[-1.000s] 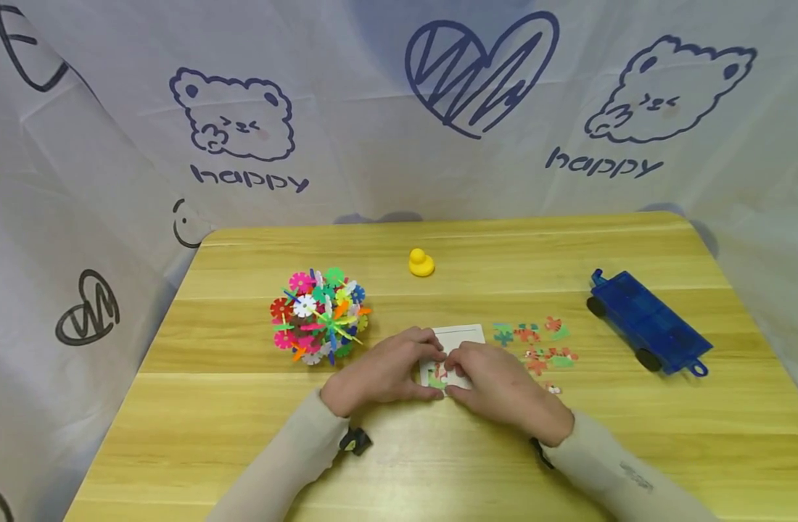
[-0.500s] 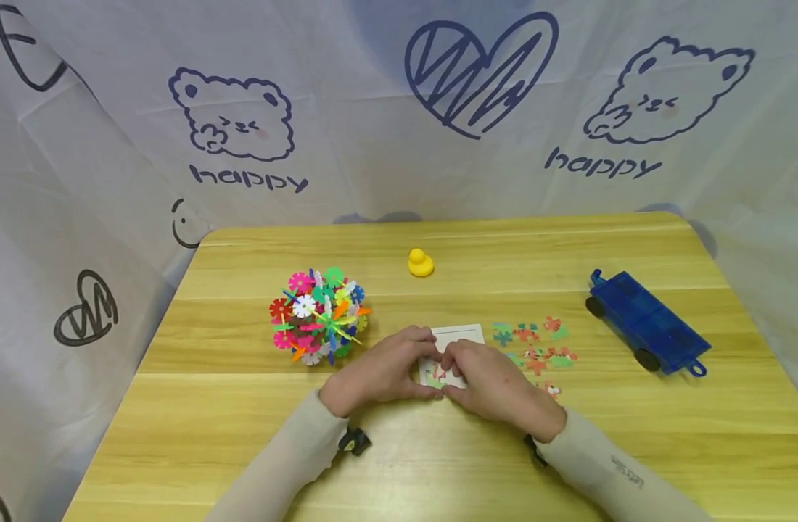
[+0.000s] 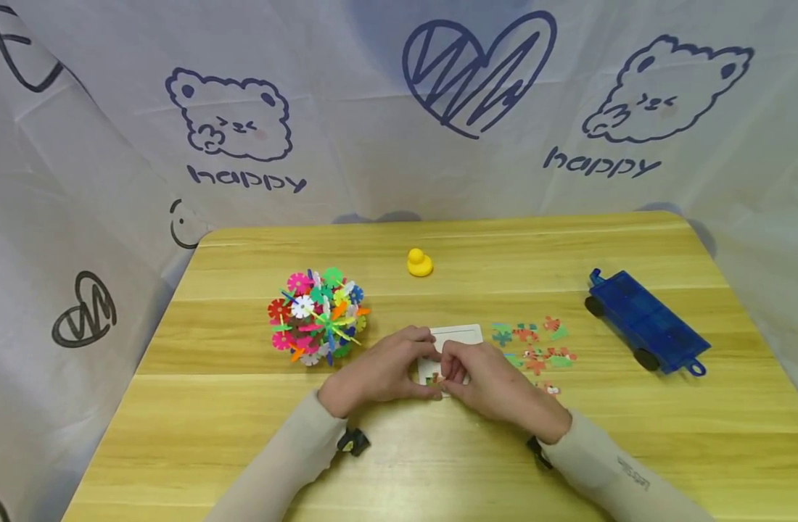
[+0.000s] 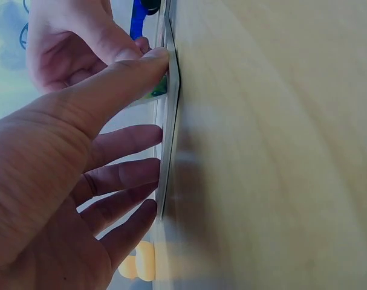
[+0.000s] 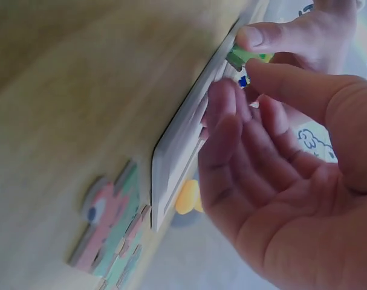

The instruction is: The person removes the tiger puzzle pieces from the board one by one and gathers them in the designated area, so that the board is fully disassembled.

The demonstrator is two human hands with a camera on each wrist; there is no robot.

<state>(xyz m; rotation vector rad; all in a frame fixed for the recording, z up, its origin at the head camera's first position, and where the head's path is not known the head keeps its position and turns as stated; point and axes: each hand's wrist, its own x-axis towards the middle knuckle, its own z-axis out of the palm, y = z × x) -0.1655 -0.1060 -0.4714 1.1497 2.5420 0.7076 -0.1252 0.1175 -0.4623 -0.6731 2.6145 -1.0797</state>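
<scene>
A white puzzle tray (image 3: pixel 463 334) lies between the two hands, its lower part hidden by them. My left hand (image 3: pixel 381 367) rests at its left side, thumb along the near edge and extended fingertips touching the board, as the left wrist view shows. My right hand (image 3: pixel 493 378) has its fingers curled in and its thumb tip at a small green puzzle piece (image 5: pixel 236 58). In the right wrist view this piece stands tilted up off the tray, close to the left thumb. The right fingers partly cover it in the head view.
Several loose puzzle pieces (image 3: pixel 535 354) lie to the right of the tray. Farther right stands a blue toy wagon (image 3: pixel 650 319). A yellow rubber duck (image 3: pixel 420 263) sits behind the tray, and a colourful ball of plastic flower discs (image 3: pixel 317 317) stands at the left.
The right fingers have curled in more and drawn back slightly from the tray. The pieces in the near left corner, flat earlier, now show a tilted piece. The left hand stays in place.
</scene>
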